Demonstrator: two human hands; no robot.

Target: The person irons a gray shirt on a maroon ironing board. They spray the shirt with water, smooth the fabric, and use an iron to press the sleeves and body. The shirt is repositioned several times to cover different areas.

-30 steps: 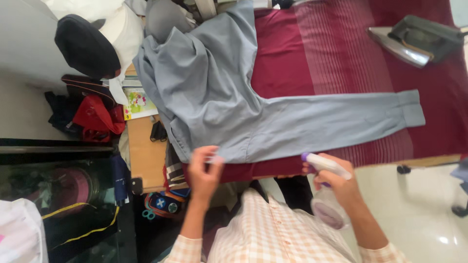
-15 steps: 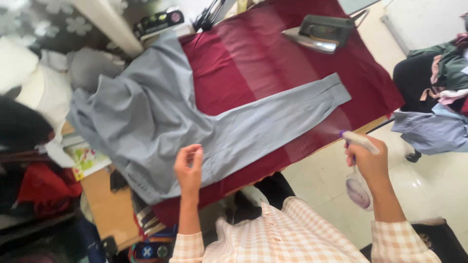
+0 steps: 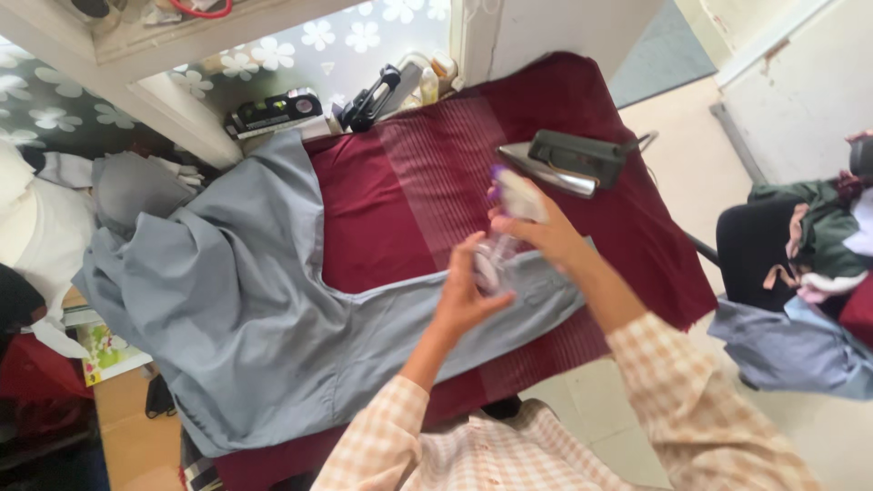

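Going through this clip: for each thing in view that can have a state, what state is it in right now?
Spray bottle: held up over the sleeve, gripped by the right hand.
Left hand: open, palm at the bottle's base.
Grey shirt: spread on the maroon cloth, body rumpled, sleeve laid out straight.
Iron: resting flat on the cloth, unheld.
Pile of clothes: heaped at right.

Bright, even daylight, soft shadows only. Slight motion blur on both hands [image 3: 491,264]. Mild stretching toward the edges.

I see home ironing corner: maroon-covered ironing table [image 3: 382,209], iron [image 3: 568,162] far right, clothes pile [image 3: 809,273] right.
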